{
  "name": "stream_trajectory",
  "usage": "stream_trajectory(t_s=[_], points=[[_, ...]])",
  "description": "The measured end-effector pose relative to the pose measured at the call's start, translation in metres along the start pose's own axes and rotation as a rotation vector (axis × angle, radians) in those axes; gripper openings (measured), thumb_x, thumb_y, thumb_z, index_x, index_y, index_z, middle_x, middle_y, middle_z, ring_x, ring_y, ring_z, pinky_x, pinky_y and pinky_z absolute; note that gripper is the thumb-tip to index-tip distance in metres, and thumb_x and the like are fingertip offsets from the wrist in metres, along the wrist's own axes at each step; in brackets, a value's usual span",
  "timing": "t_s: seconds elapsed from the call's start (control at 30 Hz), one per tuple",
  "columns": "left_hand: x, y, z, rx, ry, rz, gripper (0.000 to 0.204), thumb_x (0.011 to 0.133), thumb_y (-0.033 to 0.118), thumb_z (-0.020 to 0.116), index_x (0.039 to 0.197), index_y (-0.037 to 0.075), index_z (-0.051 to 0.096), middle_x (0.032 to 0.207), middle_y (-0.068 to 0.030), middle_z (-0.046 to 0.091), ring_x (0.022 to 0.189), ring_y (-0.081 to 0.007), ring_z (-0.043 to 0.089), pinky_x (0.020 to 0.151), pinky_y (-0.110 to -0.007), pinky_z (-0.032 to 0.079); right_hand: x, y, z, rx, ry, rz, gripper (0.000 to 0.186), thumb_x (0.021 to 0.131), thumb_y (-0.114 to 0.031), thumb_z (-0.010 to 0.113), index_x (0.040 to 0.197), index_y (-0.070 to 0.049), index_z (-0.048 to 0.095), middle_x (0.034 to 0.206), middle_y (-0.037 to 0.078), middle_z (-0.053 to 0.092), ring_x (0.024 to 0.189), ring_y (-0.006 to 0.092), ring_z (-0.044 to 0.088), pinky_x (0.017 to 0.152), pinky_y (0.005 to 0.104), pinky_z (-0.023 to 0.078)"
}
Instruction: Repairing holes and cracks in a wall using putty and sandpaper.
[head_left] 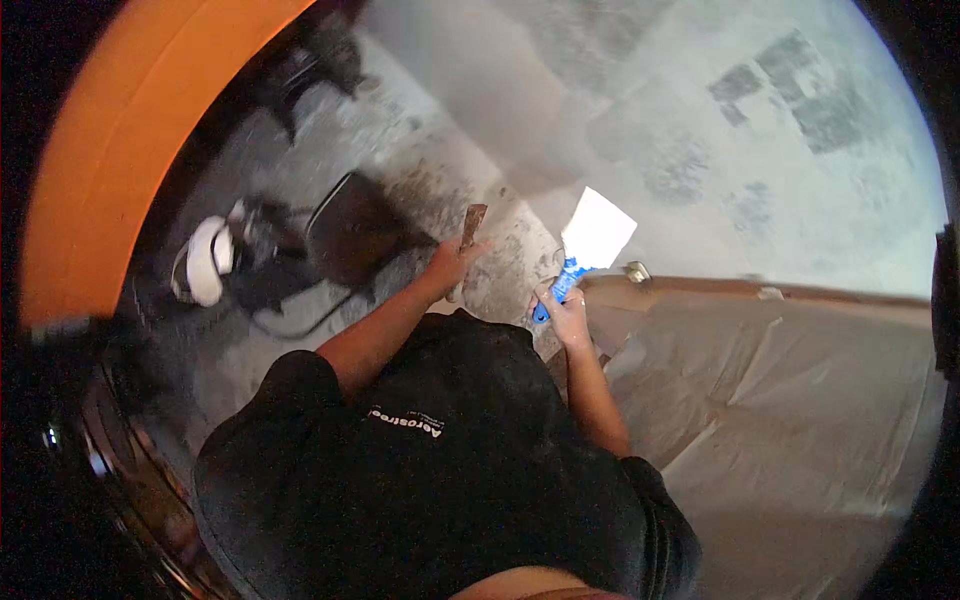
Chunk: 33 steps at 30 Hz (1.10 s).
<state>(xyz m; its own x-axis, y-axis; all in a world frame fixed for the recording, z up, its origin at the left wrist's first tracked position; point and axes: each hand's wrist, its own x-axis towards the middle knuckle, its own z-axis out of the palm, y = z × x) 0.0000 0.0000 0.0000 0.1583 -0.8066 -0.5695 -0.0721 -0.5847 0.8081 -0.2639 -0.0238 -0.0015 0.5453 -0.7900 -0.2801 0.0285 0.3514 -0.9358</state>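
Observation:
My right hand [568, 315] is closed around the blue handle of a wide putty knife [600, 232]. Its broad blade points up and away from me, in front of the grey wall, and shines bright white. In my left hand [455, 268] is a narrow putty knife [473, 226] with a brown, stained blade that also points away from me. The fingers of that hand are closed, and its handle is hidden in them. The two blades are apart, and neither hand touches the other.
A pale grey wall [680, 120] with darker patches rises at the right. Brown covering paper [800, 390] hangs below it. On the dusty floor [380, 130] at left are a dark flat object [350, 225], a cable and a white rounded thing [208, 262]. An orange surface [110, 150] curves at far left.

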Motion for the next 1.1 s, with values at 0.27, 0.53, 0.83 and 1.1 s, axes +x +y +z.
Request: stream_trajectory(t_s=[0.27,0.53,0.83,1.1], points=[[-0.174,-0.101,-0.079,-0.271,0.264,-0.058,0.041,0.096,0.043,0.061,0.080,0.006,0.056,0.059,-0.0010,0.051,0.047,-0.0147,0.052,0.046,-0.034,0.042,-0.030,0.067,0.132,0.602,-0.248,0.550,0.022,0.099,-0.031,0.058,0.093,-0.009,0.059,0.087,0.004,0.062,0.076,0.0182,0.062,0.062,0.0324,0.051],[-0.227,-0.140,-0.082,-0.591,0.468,-0.036,0.041,0.095,0.047,0.060,0.080,0.009,0.055,0.062,-0.0002,0.050,0.051,-0.0132,0.051,0.046,-0.032,0.042,-0.030,0.018,0.203,-0.297,-0.655,-0.045,0.022,0.094,-0.023,0.066,0.096,-0.001,0.067,0.089,0.007,0.066,0.080,0.0154,0.063,0.071,0.0296,0.050],[-0.335,-0.244,-0.192,-0.640,0.567,0.005,0.042,0.089,0.047,0.068,0.080,0.009,0.055,0.065,0.0003,0.052,0.050,-0.0123,0.051,0.046,-0.030,0.043,-0.065,0.035,0.383,-0.473,-0.453,-0.187,0.023,0.097,-0.019,0.063,0.084,-0.001,0.063,0.066,0.003,0.062,0.056,0.0103,0.059,0.054,0.0254,0.048],[-0.435,-0.333,-0.355,-0.811,0.774,-0.075,0.038,0.088,0.044,0.071,0.083,0.010,0.056,0.064,0.0029,0.049,0.052,-0.0109,0.048,0.046,-0.031,0.040,-0.074,0.093,0.616,-0.328,-0.580,0.368,0.042,0.101,-0.043,0.053,0.079,-0.007,0.060,0.059,-0.001,0.049,0.048,0.0087,0.047,0.045,0.0236,0.039]])
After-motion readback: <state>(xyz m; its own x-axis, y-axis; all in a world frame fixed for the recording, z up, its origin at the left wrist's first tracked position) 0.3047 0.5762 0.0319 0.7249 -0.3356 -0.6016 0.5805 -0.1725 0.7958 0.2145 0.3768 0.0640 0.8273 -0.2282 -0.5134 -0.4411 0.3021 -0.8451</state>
